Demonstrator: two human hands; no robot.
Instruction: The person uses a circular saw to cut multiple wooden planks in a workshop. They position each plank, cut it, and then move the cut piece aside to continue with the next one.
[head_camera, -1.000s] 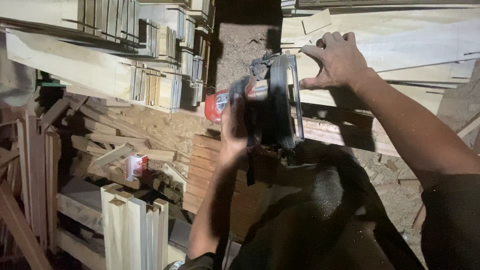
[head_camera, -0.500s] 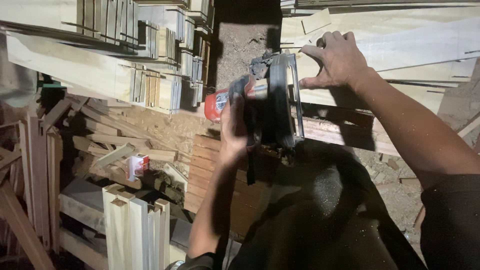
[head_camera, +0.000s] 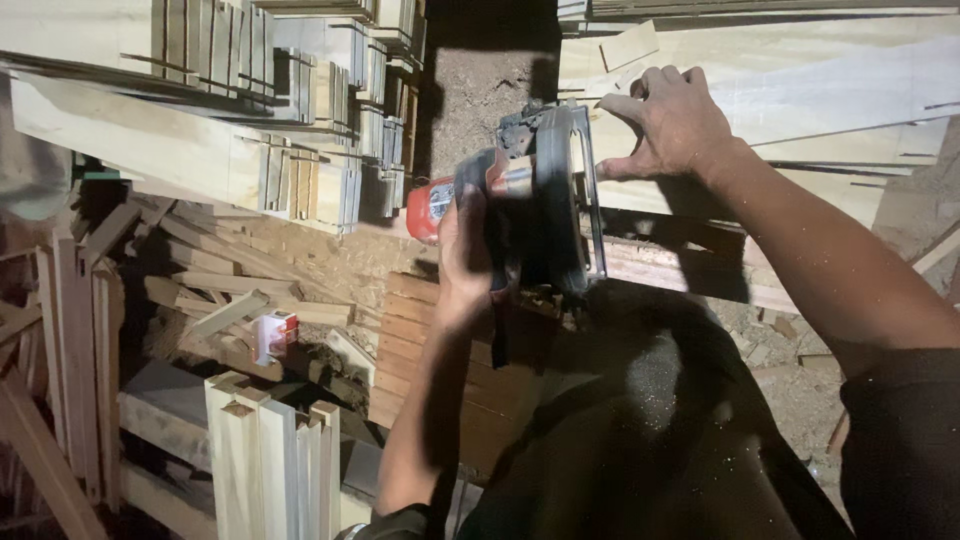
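Note:
My left hand (head_camera: 468, 252) grips the handle of a circular saw (head_camera: 540, 200) that has a red motor end and a dark blade guard. The saw sits on the edge of a pale wooden plank (head_camera: 800, 90). Just right of the saw, my right hand (head_camera: 678, 122) presses down on that plank, its fingers spread and bent. Under the plank lies a reddish board (head_camera: 680, 275). Sawdust speckles my dark clothing (head_camera: 650, 430) below the saw.
Stacks of pale cut wood strips (head_camera: 300, 110) fill the upper left. Loose offcuts (head_camera: 220, 290) and a small red and white container (head_camera: 275, 333) lie at the left. Upright pale posts (head_camera: 270, 460) stand at the lower left. A slatted brown panel (head_camera: 420, 340) lies under my left arm.

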